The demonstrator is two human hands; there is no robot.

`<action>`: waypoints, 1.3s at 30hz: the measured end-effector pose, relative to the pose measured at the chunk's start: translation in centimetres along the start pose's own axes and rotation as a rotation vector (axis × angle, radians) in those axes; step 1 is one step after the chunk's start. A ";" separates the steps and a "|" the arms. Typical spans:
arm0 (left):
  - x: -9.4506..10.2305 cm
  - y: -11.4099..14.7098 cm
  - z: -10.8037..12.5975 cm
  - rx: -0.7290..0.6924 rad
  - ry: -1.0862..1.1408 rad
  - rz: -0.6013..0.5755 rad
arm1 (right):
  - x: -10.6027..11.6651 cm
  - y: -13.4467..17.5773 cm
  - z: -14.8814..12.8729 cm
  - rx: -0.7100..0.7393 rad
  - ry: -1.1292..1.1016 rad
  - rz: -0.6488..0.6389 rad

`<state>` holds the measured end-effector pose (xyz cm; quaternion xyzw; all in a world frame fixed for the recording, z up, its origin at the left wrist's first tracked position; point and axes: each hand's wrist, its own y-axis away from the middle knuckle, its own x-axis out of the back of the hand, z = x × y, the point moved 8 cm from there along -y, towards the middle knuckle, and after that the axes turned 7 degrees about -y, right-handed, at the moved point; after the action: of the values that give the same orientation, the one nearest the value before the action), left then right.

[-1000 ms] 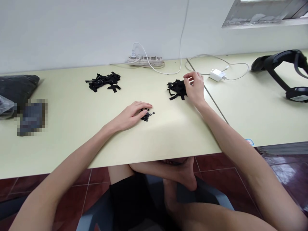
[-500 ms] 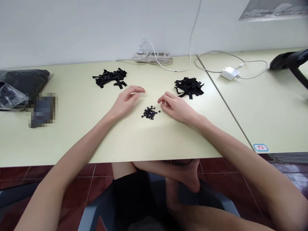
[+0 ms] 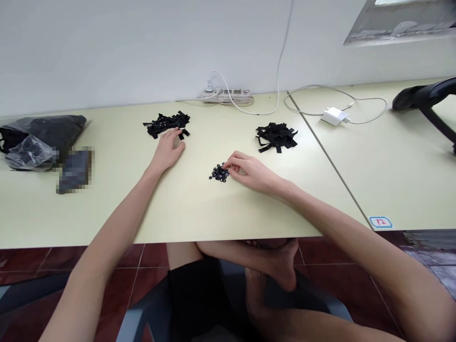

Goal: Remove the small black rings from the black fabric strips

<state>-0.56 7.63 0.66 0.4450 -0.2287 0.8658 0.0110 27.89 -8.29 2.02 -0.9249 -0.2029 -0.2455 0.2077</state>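
Note:
My left hand lies at the near edge of the left pile of short black fabric strips. Its fingers stretch onto the strips with the thumb well apart, and nothing shows in its grasp. Over the right side of a small heap of round black buttons is my right hand. Its fingers are bent and drawn together at the tips, touching the heap; whatever is between them is too small to make out. A second pile of black strips lies beyond the right hand.
A black plastic bag and a blurred-out dark object are at the left. A power strip with white cables sits against the wall. At the right are a white charger, a table seam and a black stand.
My left hand has moved left from above the middle of the table to the left strip pile. My right hand has shifted slightly left and down onto the buttons. The view has tilted slightly.

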 end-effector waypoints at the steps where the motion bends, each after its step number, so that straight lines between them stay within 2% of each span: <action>1: -0.2 0.0 0.1 -0.001 -0.007 -0.016 | -0.1 0.0 0.0 0.001 -0.002 0.000; 6: 0.6 -0.1 0.0 0.008 0.001 0.032 | -0.1 -0.1 -0.1 0.002 -0.009 -0.004; 13: 1.0 0.0 -0.2 0.125 0.127 0.062 | 0.0 0.1 -0.3 0.004 0.000 -0.009; 17: 1.5 0.1 -0.8 0.183 0.157 0.129 | 0.1 0.1 -0.4 0.002 0.004 -0.010; 23: 2.0 0.1 -1.5 0.194 0.256 0.222 | 0.6 0.1 -0.4 0.006 0.006 0.000; 27: 2.2 0.0 -2.2 0.254 0.383 0.288 | 1.6 0.0 -0.3 0.025 0.026 0.054; 30: 2.0 0.3 -2.0 0.325 0.478 0.310 | 2.6 -0.2 -0.4 0.051 0.055 0.142; 33: 1.1 0.6 0.7 0.278 0.606 0.224 | 3.7 -0.2 -0.7 0.073 0.059 0.247; 36: 0.0 1.7 5.9 0.132 0.682 0.084 | 4.2 -0.1 -1.0 0.080 0.037 0.298; 39: -0.7 3.5 11.2 0.009 0.682 -0.057 | 4.0 -0.1 -1.2 0.083 0.001 0.290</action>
<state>7.64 0.08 4.38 0.1360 -0.1955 0.9651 0.1089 30.61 -7.70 5.14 -0.9351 -0.0772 -0.2047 0.2790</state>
